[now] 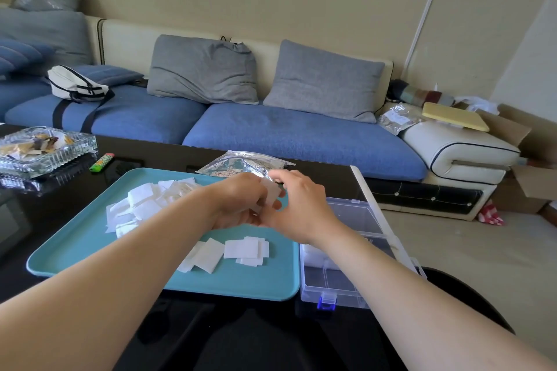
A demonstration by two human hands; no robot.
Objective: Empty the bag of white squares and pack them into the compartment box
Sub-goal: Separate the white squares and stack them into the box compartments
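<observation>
Above the middle of the teal tray [271, 280], the left hand [238, 205] and right hand [304, 211] meet, both pinching a small stack of squares [270, 193] held on edge between their fingertips. Just behind them, at the tray's 12 o'clock, lies the crumpled foil bag [241, 163], partly hidden by the hands. A loose heap of white squares [138, 205] sits at 10 o'clock on the tray, and flatter batches [245, 250] lie toward 6 o'clock, beneath the wrists. Touching the tray's 3 o'clock edge is the compartment box [340, 283], clear plastic with a blue latch, its lid open; the right forearm crosses over it, and one compartment holds white pieces. At 10 o'clock beyond the tray stand a ribbed glass ashtray [45, 147] and a green lighter [102, 162]. Everything rests on a glossy black table [156, 153]. Behind it runs a blue fabric sofa [286, 132] with two soft grey cushions [202, 69], against a beige wall.
</observation>
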